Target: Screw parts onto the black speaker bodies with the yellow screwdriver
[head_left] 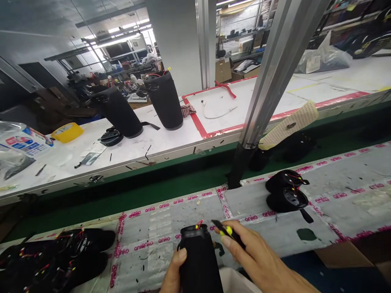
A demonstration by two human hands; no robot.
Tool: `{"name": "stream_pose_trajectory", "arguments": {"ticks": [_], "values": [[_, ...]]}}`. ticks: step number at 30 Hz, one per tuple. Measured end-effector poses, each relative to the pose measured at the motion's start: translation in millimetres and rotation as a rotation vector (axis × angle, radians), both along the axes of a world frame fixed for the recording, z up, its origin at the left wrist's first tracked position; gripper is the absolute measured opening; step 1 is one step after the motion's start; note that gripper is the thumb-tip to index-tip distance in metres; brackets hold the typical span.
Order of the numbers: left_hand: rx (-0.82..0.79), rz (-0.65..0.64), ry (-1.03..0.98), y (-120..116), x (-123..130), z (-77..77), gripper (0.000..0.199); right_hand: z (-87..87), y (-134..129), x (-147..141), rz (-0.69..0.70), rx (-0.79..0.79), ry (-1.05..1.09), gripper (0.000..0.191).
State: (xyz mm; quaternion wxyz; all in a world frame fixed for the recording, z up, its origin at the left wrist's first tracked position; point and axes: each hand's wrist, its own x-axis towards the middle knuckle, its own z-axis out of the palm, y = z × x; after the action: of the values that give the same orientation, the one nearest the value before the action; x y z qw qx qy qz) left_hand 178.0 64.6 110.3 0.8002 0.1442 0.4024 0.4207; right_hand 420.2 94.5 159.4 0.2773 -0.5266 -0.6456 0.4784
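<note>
My left hand (174, 270) is closed around the side of a black cylindrical speaker housing (200, 260), thumb pressed near its top. The housing stands tilted slightly, its open end up, with a short red and yellow wire poking out at the rim. To its right, my right hand (256, 256) pinches a black-and-yellow knife-like tool (227, 231) between thumb and fingers. The tool's dark flat tip points left toward the rim, apart from it. My lower left fingers are hidden behind the housing.
Several black housings with wires lie in a group (55, 260) at left; two more (287, 195) lie at right on the taped bench (189, 209). Beyond, a white shelf (159, 142) bears two upright housings (163, 101) and a yellow tape roll (67, 132). A metal post (275, 69) rises between.
</note>
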Motion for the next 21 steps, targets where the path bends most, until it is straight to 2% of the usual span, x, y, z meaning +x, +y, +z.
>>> {"name": "stream_pose_trajectory", "arguments": {"ticks": [2, 5, 8, 10, 14, 16, 19, 21], "values": [[0.013, 0.064, -0.174, -3.3, 1.0, -10.1, 0.065, -2.1, 0.1, -5.8, -0.030, -0.163, 0.110, 0.040], [0.049, 0.109, -0.336, -5.4, 6.8, -17.7, 0.073, -11.8, -2.8, -16.0, -0.032, -0.249, 0.220, 0.038], [-0.026, 0.053, -0.413, -5.3, 13.7, -15.4, 0.082, -24.0, -9.6, -23.8, -0.029, -0.323, 0.232, 0.040], [-0.069, 0.040, -0.393, -4.2, 16.6, -11.8, 0.085, -30.5, -14.2, -26.7, -0.021, -0.366, 0.217, 0.041], [-0.041, 0.243, -0.089, -2.9, 14.7, -6.6, 0.069, -36.0, -21.9, -29.3, -0.036, -0.360, 0.118, 0.041], [0.001, 0.301, 0.088, -4.7, 11.1, -3.7, 0.074, -36.4, -26.4, -29.9, 0.000, -0.359, 0.015, 0.040], [0.049, 0.232, 0.356, -8.8, 7.9, 4.8, 0.101, -37.7, -32.5, -28.9, 0.108, -0.230, -0.114, 0.035], [0.058, 0.192, 0.481, -9.7, 8.7, 11.6, 0.107, -39.0, -32.7, -26.5, 0.164, -0.078, -0.153, 0.027]]}}
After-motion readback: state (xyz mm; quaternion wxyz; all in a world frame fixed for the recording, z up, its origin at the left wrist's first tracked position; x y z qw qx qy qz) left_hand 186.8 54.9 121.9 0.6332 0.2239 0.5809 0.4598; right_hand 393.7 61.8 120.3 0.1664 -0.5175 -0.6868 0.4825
